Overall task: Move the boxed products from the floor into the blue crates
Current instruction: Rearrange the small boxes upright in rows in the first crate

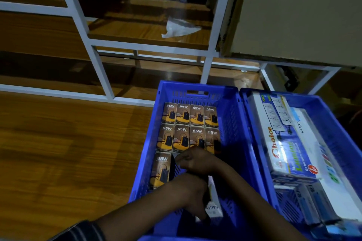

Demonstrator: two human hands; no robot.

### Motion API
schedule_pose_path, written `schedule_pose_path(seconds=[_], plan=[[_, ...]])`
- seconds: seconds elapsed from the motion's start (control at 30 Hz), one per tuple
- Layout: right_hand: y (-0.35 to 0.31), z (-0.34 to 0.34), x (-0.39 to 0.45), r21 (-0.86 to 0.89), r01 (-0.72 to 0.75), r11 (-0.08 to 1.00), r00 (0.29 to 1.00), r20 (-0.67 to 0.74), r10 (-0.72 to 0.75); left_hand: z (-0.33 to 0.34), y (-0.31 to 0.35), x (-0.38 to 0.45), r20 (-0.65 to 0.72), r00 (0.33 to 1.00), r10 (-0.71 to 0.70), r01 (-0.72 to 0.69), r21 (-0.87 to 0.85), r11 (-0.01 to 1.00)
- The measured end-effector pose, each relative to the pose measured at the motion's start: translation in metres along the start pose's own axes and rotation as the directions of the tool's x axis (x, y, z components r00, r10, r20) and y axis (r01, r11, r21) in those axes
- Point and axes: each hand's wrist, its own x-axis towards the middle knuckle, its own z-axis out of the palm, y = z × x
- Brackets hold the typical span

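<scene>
A blue slatted crate sits on the wooden floor with several orange-and-black "65W" boxes laid flat in rows at its far end. My left hand grips a box with a white side, held on edge over the crate's near part. My right hand reaches across above it, fingers curled at the edge of a dark box beside the near-left 65W box. Whether it holds that box is unclear. A second blue crate to the right holds long white "Choice" extension-socket boxes.
A white metal rack frame with wooden shelves stands behind the crates. A crumpled clear plastic bag lies on a low shelf. A beige panel rises at the upper right. Bare wooden floor lies left of the crates.
</scene>
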Motion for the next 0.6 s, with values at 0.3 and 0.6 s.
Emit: schedule_pose_path(seconds=[0.3, 0.6], plan=[[0.008, -0.015, -0.067, 0.416, 0.042, 0.908, 0.790, -0.571, 0.225, -0.004, -0.039, -0.032, -0.231, 0.966, -0.116, 0.029, -0.346, 0.938], [0.001, -0.003, -0.088, 0.696, -0.105, 0.710, 0.922, -0.199, 0.331, 0.008, -0.052, -0.033, -0.484, 0.858, -0.173, -0.107, -0.497, 0.861]])
